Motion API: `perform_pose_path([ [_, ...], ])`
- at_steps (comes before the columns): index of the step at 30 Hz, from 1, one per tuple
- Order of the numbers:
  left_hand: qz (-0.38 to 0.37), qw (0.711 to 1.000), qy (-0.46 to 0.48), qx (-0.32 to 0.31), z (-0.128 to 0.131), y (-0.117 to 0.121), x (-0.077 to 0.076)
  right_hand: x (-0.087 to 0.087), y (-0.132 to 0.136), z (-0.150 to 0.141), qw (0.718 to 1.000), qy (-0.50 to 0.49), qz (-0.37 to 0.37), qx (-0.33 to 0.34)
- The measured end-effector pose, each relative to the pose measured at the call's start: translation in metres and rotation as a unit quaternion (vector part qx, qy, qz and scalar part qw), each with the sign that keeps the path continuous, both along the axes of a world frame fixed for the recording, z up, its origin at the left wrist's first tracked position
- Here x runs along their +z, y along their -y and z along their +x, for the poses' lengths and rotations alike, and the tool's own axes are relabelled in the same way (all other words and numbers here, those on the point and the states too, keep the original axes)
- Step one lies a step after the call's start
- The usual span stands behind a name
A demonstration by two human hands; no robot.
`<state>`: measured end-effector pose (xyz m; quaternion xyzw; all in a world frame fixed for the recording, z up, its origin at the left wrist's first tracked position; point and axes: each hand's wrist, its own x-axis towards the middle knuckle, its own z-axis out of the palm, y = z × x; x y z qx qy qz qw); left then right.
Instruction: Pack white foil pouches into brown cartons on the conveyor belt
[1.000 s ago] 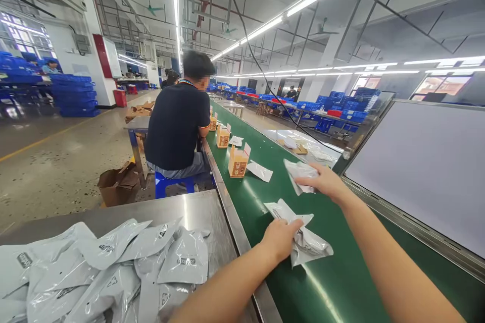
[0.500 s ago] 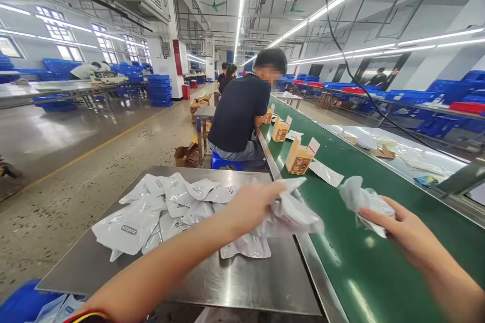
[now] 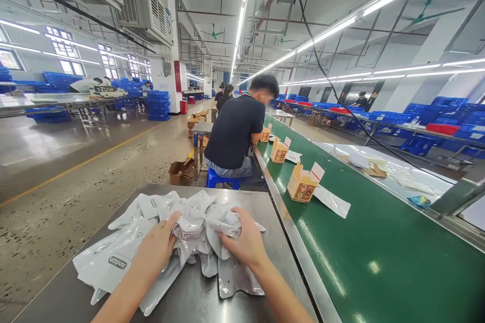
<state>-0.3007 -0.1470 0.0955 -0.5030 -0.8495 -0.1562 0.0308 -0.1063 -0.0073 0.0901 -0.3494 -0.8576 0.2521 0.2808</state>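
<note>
Person at the bench, seen from beside; both bare hands are in among a heap of glossy white plastic pouches with dark printing (image 3: 117,262), which lies on a flat stainless-steel table (image 3: 200,303); the right hand (image 3: 248,242) is curled, thumb and fingers pinching a crumpled white pouch (image 3: 217,227) between them; the left hand (image 3: 161,245) is bent against another creased white pouch (image 3: 191,226), fingertips partly hidden, so I cannot tell whether it grips or only presses; the two hands are near each other, not touching.

Right of the table, along its edge, runs a green conveyor belt (image 3: 382,262); on it stands an open orange-and-brown printed cardboard carton (image 3: 301,185), flaps raised, a flat white pouch (image 3: 333,201) lying just beside it; a second, similar carton (image 3: 279,152) stands farther along.

Beyond the table, a co-worker in a dark short-sleeved shirt (image 3: 235,131) sits on a blue plastic stool (image 3: 223,180), beside the belt.
</note>
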Motion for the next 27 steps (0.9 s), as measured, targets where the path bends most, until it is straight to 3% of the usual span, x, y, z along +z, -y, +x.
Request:
perform_pose_path([
  [6, 0.05, 0.991, -0.122, 0.004, 0.005, 0.016, -0.018, -0.013, -0.004, -0.015, 0.994, 0.088, 0.032, 0.049],
  [10, 0.08, 0.976, -0.196, -0.047, 0.019, 0.023, -0.024, -0.022, -0.012, -0.006, 0.985, 0.152, 0.017, 0.079],
  [14, 0.06, 0.971, -0.199, -0.118, 0.027, 0.026, -0.033, -0.029, -0.009, 0.001, 0.985, 0.142, 0.042, 0.086],
  [19, 0.038, 0.972, -0.199, -0.115, 0.026, 0.039, -0.047, -0.035, -0.003, 0.0, 0.983, 0.13, 0.082, 0.103],
  [27, 0.005, 0.97, -0.188, -0.156, 0.012, 0.056, -0.051, -0.038, 0.008, -0.009, 0.98, 0.149, 0.095, 0.094],
])
